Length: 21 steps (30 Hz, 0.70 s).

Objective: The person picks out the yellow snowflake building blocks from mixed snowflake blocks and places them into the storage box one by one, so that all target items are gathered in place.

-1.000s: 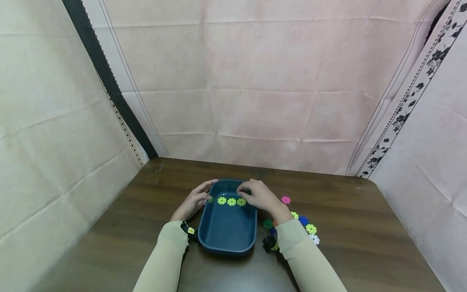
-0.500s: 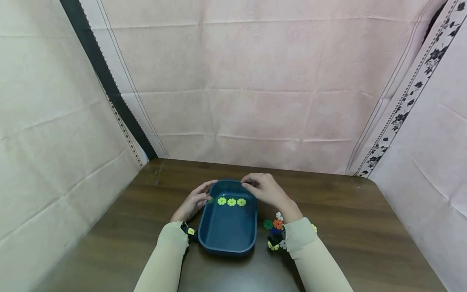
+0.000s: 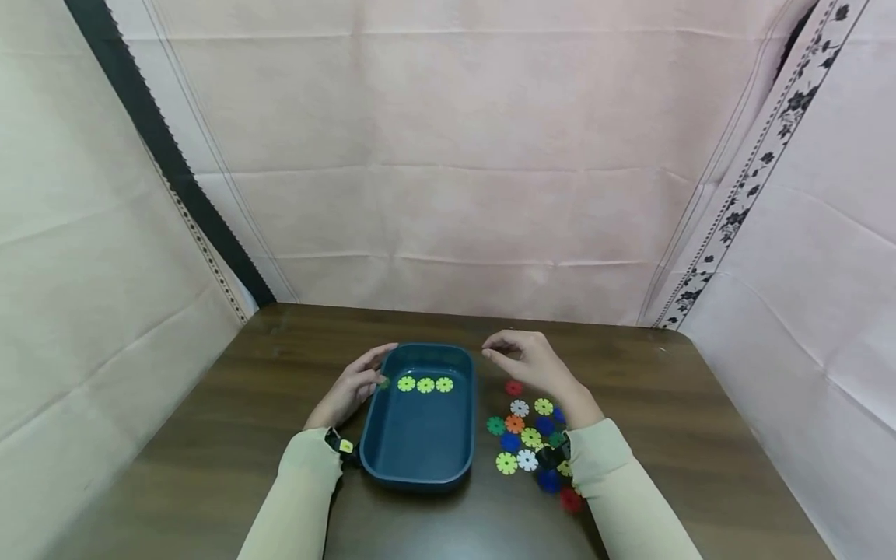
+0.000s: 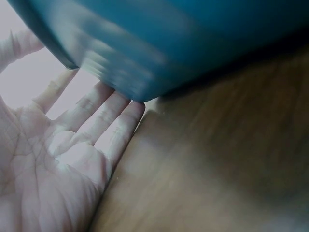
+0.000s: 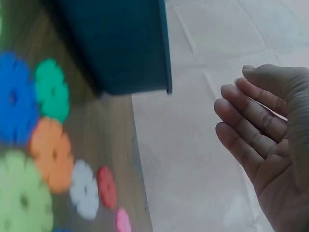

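A dark blue rectangular tray (image 3: 420, 435) stands on the table with three yellow-green flower-shaped discs (image 3: 425, 385) in a row inside its far part. A green flower disc (image 3: 384, 383) lies at the left end of that row, beside my left thumb. My left hand (image 3: 353, 389) rests at the tray's left rim; in the left wrist view its fairly straight fingers (image 4: 104, 116) touch the tray's outer wall. Off the tray's far right corner, above the table, is my right hand (image 3: 528, 362), fingers loosely bent, holding nothing; the right wrist view shows its palm and fingertips bare.
Many-coloured flower discs lie right of the tray, among them an orange disc (image 3: 514, 424), a white disc (image 3: 527, 460) and a red disc (image 3: 514, 387), partly under my right forearm. Pale cloth (image 3: 448, 194) hangs behind the brown table (image 3: 315, 327) and along both sides.
My right hand has drawn back from inside the tray, out past its right rim, uncovering more loose discs. The left hand has kept its place at the tray. The head view has shifted slightly right.
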Each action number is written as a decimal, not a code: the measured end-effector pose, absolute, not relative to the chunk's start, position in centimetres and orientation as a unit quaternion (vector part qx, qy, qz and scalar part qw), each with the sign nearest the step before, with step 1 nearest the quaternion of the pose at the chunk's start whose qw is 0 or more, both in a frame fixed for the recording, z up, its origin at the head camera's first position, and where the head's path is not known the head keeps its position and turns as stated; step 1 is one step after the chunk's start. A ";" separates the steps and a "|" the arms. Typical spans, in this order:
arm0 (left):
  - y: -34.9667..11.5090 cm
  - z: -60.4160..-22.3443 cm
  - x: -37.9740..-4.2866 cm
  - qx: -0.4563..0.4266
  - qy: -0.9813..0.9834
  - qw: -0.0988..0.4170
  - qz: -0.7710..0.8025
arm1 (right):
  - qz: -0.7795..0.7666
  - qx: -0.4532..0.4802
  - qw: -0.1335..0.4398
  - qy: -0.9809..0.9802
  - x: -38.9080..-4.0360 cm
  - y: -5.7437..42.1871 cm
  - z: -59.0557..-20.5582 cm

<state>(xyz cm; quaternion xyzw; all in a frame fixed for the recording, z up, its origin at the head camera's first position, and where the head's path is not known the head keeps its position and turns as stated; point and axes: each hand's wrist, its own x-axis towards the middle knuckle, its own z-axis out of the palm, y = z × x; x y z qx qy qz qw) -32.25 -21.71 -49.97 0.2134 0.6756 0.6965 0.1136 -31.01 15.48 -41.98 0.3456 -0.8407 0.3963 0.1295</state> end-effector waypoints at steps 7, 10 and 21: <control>-21.7 -49.8 -32.2 0.214 0.681 0.109 0.692 | 0.391 0.335 0.136 -0.846 -31.3 17.0 -42.2; -21.7 -49.7 -32.2 0.213 0.682 0.107 0.691 | 0.389 0.338 0.146 -0.845 -31.4 17.2 -41.8; -21.8 -50.2 -32.3 0.207 0.682 0.110 0.693 | 0.399 0.344 0.176 -0.832 -30.0 17.9 -39.5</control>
